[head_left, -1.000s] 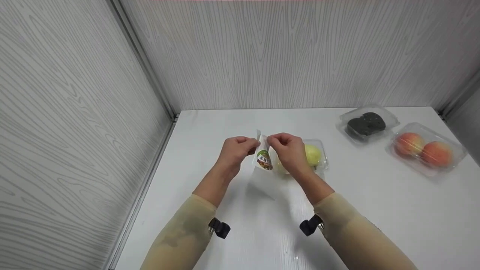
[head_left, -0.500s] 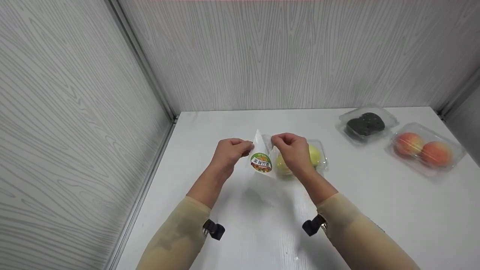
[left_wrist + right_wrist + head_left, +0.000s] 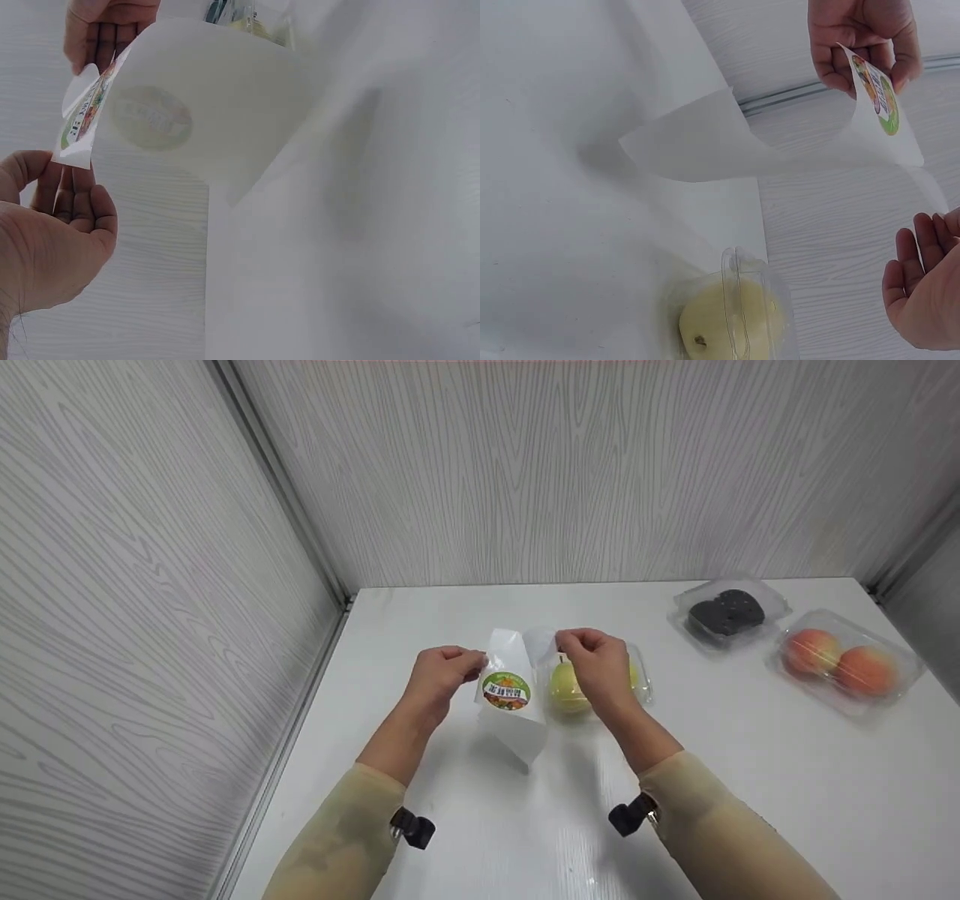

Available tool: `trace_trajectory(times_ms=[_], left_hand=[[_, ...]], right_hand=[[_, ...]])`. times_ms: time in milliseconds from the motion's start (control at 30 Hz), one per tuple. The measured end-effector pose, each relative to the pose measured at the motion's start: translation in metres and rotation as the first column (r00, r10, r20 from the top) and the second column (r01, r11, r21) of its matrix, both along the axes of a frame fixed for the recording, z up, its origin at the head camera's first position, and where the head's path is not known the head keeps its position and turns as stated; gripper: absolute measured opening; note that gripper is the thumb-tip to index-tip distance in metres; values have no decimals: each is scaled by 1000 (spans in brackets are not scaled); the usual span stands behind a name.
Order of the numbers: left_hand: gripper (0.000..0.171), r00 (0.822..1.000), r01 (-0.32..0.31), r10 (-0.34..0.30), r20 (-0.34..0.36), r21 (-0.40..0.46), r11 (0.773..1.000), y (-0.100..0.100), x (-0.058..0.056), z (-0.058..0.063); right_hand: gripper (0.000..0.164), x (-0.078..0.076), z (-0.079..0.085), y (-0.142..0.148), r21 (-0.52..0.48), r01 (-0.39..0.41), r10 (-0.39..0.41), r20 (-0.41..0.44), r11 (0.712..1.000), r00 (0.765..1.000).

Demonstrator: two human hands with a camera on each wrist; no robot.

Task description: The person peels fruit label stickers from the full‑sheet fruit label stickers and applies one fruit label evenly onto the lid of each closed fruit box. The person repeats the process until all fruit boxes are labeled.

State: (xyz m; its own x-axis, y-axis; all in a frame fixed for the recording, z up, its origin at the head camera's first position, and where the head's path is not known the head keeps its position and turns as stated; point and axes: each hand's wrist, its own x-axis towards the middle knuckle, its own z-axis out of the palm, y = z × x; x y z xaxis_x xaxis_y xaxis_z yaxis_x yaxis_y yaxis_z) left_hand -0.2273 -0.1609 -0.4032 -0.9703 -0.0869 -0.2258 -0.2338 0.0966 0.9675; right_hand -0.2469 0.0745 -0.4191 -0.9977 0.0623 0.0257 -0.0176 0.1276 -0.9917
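Both hands hold a thin white sheet above the table, one at each side. A round green-and-red sticker with printed letters shows on its face. My left hand pinches the sheet's left edge between thumb and forefinger. On the other side, my right hand pinches a pale translucent part at the upper right. The sheet's lower part hangs loose and curves in the right wrist view. Partly behind my right hand is a clear plastic box with yellow-green fruit inside.
At the back right stands a clear box with dark, rounded things in it. Nearer the right edge, another clear box contains two red-orange fruits. Wood-grain panels rise behind and left of the white table.
My hands have drawn apart, the left moving left and the right slightly right. The sheet has spread out and turned, so the sticker now faces up more fully.
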Motion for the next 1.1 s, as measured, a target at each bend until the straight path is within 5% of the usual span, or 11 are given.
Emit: trace_trajectory(times_ms=[333, 933, 1100], left_hand=[[16, 999, -37, 37, -17, -3, 999, -13, 0, -11], [21, 983, -144, 151, 100, -76, 987, -52, 0, -44], [22, 981, -154, 160, 108, -67, 986, -50, -1, -42]], right_hand=[[31, -2, -1, 10, -29, 50, -49, 43, 998, 998], [30, -1, -3, 32, -29, 117, -116, 35, 993, 993], [31, -1, -3, 39, -4, 119, -119, 47, 993, 992]])
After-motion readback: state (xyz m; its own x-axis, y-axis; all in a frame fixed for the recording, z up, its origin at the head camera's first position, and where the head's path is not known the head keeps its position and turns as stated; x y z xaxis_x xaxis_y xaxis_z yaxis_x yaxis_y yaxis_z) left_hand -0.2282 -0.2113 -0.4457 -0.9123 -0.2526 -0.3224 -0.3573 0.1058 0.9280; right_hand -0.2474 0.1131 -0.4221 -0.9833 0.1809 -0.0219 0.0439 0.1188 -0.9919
